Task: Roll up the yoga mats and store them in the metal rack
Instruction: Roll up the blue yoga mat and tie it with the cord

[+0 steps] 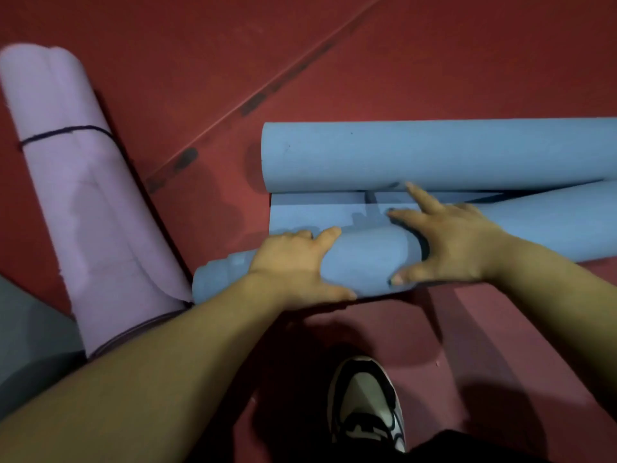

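Blue near roll: left hand grips it, right hand presses it, fingers spread. Second blue roll lies beyond, one purple roll beside its left end, and open red floor past them.

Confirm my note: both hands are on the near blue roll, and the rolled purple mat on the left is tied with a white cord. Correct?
Not quite: the cord around the purple mat is dark, not white, as the head view shows. The left hand and right hand are indeed both on the near blue roll.

Dim, soft-focus view; dark shadows pool beneath the arms, edges bowed.
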A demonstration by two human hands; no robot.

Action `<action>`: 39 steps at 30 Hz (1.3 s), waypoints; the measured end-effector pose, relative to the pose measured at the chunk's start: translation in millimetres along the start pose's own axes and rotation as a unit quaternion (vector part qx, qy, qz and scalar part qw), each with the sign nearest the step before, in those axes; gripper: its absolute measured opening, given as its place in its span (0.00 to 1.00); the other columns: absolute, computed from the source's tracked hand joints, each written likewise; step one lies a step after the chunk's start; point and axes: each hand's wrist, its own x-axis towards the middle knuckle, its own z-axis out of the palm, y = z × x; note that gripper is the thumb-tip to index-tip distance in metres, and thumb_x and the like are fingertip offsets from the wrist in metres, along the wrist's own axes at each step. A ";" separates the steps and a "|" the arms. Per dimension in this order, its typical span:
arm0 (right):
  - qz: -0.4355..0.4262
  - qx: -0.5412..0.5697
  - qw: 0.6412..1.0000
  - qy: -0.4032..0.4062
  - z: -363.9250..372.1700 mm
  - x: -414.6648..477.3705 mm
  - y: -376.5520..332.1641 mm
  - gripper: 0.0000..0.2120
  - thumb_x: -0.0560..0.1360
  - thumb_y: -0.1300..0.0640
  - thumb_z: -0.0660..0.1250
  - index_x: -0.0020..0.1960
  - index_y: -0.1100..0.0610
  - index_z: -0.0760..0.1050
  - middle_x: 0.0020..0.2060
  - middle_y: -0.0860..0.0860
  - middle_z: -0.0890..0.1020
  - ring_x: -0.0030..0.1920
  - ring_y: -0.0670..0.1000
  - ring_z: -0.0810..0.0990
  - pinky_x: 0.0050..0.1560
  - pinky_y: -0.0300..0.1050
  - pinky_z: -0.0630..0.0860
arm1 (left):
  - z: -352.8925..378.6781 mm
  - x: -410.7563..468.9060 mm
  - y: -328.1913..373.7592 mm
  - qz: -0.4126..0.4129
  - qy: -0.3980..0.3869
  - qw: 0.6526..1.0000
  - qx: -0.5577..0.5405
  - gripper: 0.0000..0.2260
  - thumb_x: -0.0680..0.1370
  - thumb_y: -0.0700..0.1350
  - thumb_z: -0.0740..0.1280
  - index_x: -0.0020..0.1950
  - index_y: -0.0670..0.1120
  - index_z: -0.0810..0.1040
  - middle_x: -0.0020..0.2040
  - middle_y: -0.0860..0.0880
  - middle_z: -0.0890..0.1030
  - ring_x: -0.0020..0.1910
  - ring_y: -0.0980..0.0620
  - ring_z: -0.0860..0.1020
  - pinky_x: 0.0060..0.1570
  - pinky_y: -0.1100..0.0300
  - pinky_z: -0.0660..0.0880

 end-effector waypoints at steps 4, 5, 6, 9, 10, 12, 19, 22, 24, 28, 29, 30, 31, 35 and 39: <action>-0.071 -0.030 0.996 -0.033 32.8 -35.2 -10.9 0.58 0.54 0.14 0.58 0.79 0.40 0.56 0.71 0.46 0.70 0.69 0.54 0.73 0.67 0.54 0.69 | 35.0 -51.1 7.2 0.016 0.009 0.998 -0.066 0.52 0.61 0.82 0.62 0.80 0.60 0.57 0.62 0.49 0.80 0.59 0.43 0.80 0.60 0.50 0.75; -0.084 -0.025 0.995 -0.039 39.7 -45.0 -14.7 0.57 0.55 0.14 0.57 0.79 0.40 0.57 0.69 0.44 0.72 0.68 0.52 0.74 0.66 0.54 0.70 | 41.2 -62.7 9.0 0.013 0.003 0.997 -0.074 0.53 0.59 0.83 0.61 0.80 0.61 0.57 0.62 0.50 0.81 0.58 0.44 0.81 0.60 0.51 0.76; -0.093 -0.020 0.995 -0.043 45.3 -53.3 -17.5 0.57 0.56 0.14 0.57 0.79 0.40 0.57 0.68 0.42 0.72 0.68 0.51 0.74 0.66 0.54 0.69 | 45.9 -70.2 10.2 0.010 -0.010 0.997 -0.082 0.54 0.58 0.84 0.59 0.80 0.62 0.55 0.62 0.52 0.81 0.59 0.46 0.81 0.61 0.52 0.76; -0.097 -0.003 0.995 -0.018 52.5 -59.9 -17.4 0.55 0.58 0.14 0.55 0.78 0.41 0.61 0.67 0.42 0.75 0.68 0.50 0.74 0.67 0.54 0.69 | 46.0 -71.3 9.6 0.011 -0.030 0.995 -0.096 0.55 0.57 0.84 0.59 0.79 0.62 0.53 0.65 0.52 0.80 0.62 0.47 0.79 0.64 0.53 0.74; -0.099 0.000 0.995 -0.008 53.2 -57.2 -16.1 0.54 0.59 0.14 0.55 0.78 0.41 0.63 0.67 0.42 0.77 0.67 0.50 0.75 0.66 0.53 0.70 | 43.0 -67.2 8.0 0.015 -0.035 0.994 -0.099 0.54 0.58 0.83 0.61 0.79 0.62 0.53 0.66 0.52 0.79 0.63 0.46 0.79 0.64 0.53 0.73; -0.099 0.005 0.995 0.012 54.3 -48.6 -13.9 0.47 0.64 0.16 0.51 0.75 0.42 0.68 0.62 0.43 0.80 0.63 0.50 0.77 0.62 0.51 0.72 | 37.3 -58.2 4.0 0.021 -0.049 0.993 -0.104 0.53 0.60 0.81 0.67 0.79 0.61 0.55 0.67 0.52 0.78 0.65 0.46 0.77 0.65 0.54 0.72; -0.082 0.061 0.989 0.105 54.7 -27.8 -11.6 0.37 0.74 0.25 0.49 0.68 0.48 0.76 0.57 0.48 0.83 0.57 0.54 0.81 0.54 0.49 0.76 | 23.4 -43.9 -1.7 0.010 -0.070 0.993 -0.094 0.52 0.59 0.81 0.64 0.79 0.63 0.56 0.73 0.54 0.71 0.71 0.48 0.69 0.67 0.50 0.67; -0.092 0.082 0.983 0.139 58.4 -22.5 -8.8 0.34 0.76 0.29 0.55 0.71 0.50 0.73 0.59 0.50 0.83 0.58 0.55 0.81 0.58 0.52 0.77 | 33.8 -63.6 5.1 -0.023 0.054 0.997 -0.050 0.52 0.60 0.82 0.58 0.78 0.57 0.61 0.67 0.52 0.73 0.65 0.45 0.72 0.59 0.47 0.69; -0.096 0.093 0.978 0.159 59.7 -19.5 -7.0 0.34 0.76 0.31 0.57 0.74 0.51 0.69 0.62 0.51 0.81 0.61 0.56 0.80 0.61 0.54 0.75 | 50.5 -84.5 16.0 -0.028 0.161 0.985 -0.052 0.47 0.64 0.80 0.61 0.75 0.53 0.70 0.61 0.49 0.78 0.58 0.43 0.76 0.53 0.46 0.71; -0.074 0.038 0.978 0.192 68.0 -22.5 -8.7 0.40 0.76 0.29 0.56 0.80 0.52 0.59 0.69 0.58 0.72 0.69 0.60 0.71 0.70 0.62 0.65 | 68.3 -94.5 32.6 -0.052 0.210 0.975 -0.051 0.46 0.64 0.81 0.61 0.72 0.52 0.75 0.61 0.46 0.79 0.57 0.42 0.76 0.57 0.45 0.71; -0.066 0.023 0.978 0.196 68.9 -22.9 -9.6 0.41 0.76 0.29 0.55 0.81 0.52 0.56 0.70 0.61 0.70 0.70 0.62 0.69 0.72 0.64 0.62 | 67.3 -91.9 32.7 -0.070 0.205 0.975 -0.051 0.46 0.64 0.82 0.60 0.72 0.53 0.74 0.61 0.47 0.79 0.57 0.43 0.76 0.57 0.45 0.70; -0.060 0.015 0.979 0.193 68.2 -22.2 -10.1 0.42 0.75 0.29 0.54 0.82 0.51 0.54 0.70 0.63 0.69 0.71 0.63 0.67 0.72 0.67 0.60 | 66.3 -89.6 32.1 -0.080 0.201 0.975 -0.052 0.46 0.64 0.83 0.59 0.72 0.54 0.74 0.60 0.48 0.79 0.56 0.43 0.76 0.57 0.46 0.70; -0.056 0.012 0.981 0.183 65.8 -20.8 -10.8 0.43 0.75 0.29 0.53 0.82 0.51 0.52 0.71 0.63 0.68 0.72 0.63 0.67 0.73 0.67 0.60 | 65.9 -87.6 31.2 -0.083 0.200 0.975 -0.052 0.46 0.65 0.83 0.58 0.73 0.54 0.74 0.59 0.49 0.79 0.56 0.44 0.76 0.57 0.46 0.69; -0.031 0.037 0.984 0.174 54.1 -14.0 -17.3 0.39 0.74 0.29 0.55 0.80 0.46 0.58 0.65 0.54 0.75 0.64 0.59 0.75 0.64 0.59 0.70 | 71.1 -75.9 23.4 -0.070 0.247 0.965 -0.054 0.42 0.70 0.79 0.58 0.71 0.52 0.77 0.53 0.49 0.80 0.49 0.42 0.77 0.51 0.47 0.70; 0.143 0.096 0.946 0.276 55.4 -17.0 -27.9 0.35 0.74 0.35 0.64 0.75 0.51 0.62 0.57 0.58 0.77 0.52 0.66 0.79 0.53 0.61 0.74 | 68.4 -63.3 15.6 -0.079 0.258 0.961 -0.058 0.42 0.69 0.80 0.57 0.71 0.52 0.77 0.50 0.48 0.81 0.46 0.41 0.78 0.48 0.48 0.72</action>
